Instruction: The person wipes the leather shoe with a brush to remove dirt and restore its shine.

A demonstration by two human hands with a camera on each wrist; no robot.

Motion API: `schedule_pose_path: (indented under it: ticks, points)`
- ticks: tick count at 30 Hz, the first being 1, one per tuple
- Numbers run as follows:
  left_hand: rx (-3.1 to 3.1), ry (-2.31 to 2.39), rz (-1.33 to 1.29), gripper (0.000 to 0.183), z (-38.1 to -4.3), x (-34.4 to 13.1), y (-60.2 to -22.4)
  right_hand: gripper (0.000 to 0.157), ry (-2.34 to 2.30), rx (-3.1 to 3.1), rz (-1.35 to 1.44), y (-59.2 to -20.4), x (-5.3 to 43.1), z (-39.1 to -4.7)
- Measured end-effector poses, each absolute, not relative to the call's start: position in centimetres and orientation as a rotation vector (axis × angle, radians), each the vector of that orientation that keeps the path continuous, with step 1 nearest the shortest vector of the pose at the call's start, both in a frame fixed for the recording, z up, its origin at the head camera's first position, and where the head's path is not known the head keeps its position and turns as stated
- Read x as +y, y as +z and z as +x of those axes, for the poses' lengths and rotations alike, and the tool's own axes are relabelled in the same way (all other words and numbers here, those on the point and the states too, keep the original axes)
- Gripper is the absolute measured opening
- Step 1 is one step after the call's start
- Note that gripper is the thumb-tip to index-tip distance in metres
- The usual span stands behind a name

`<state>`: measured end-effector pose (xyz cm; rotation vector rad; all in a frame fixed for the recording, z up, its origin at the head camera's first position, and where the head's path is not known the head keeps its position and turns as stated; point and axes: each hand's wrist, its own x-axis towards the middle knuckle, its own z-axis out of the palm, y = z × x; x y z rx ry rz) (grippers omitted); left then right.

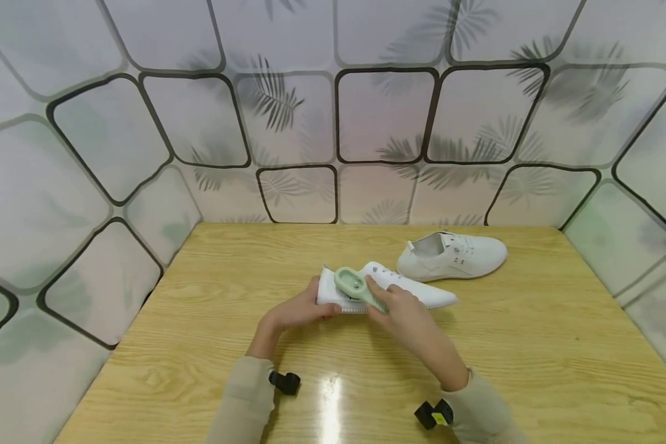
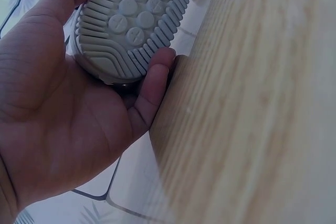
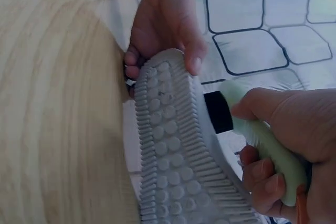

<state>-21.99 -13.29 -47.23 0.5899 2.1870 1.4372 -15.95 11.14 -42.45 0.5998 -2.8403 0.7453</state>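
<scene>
A white lace-up shoe [image 1: 430,295] is tipped on its side above the wooden table, its studded grey sole [image 3: 173,150] turned toward the person. Around its heel curls the left hand [image 1: 300,308], thumb by the sole edge; in the left wrist view the fingers [image 2: 155,85] wrap beneath the heel. The right hand [image 1: 407,311] grips the handle of a pale green brush [image 1: 351,282]. The brush's dark bristles [image 3: 218,112] meet the side of the shoe near the heel. Seen from the right wrist, the fingers curl round the green handle [image 3: 278,161].
A second white shoe [image 1: 460,256] stands upright behind and to the right, toe pointing right. The wooden table [image 1: 200,296] ends at a patterned backdrop [image 1: 385,117] that rises at the back and both sides. Small black wrist devices [image 1: 285,382] sit on both sleeves.
</scene>
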Motion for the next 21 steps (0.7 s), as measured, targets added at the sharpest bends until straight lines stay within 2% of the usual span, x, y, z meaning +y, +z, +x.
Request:
schedule_pose_path:
  ticks: [5,12,21]
  points:
    - [2.185,1.437,0.593,0.064,-22.02,-13.27,-47.19,0.056,0.762,-2.828,0.678,-42.67,10.89,-15.95]
    - [2.180,1.445,0.588,0.062,-22.19,-13.38,-47.32,0.056,0.746,-2.839,0.610,-42.54,11.09,-15.89]
    - [2.148,1.455,0.576,0.060,-22.17,-13.39,-47.51,0.055,0.828,-2.863,0.651,-42.29,11.05,-15.58]
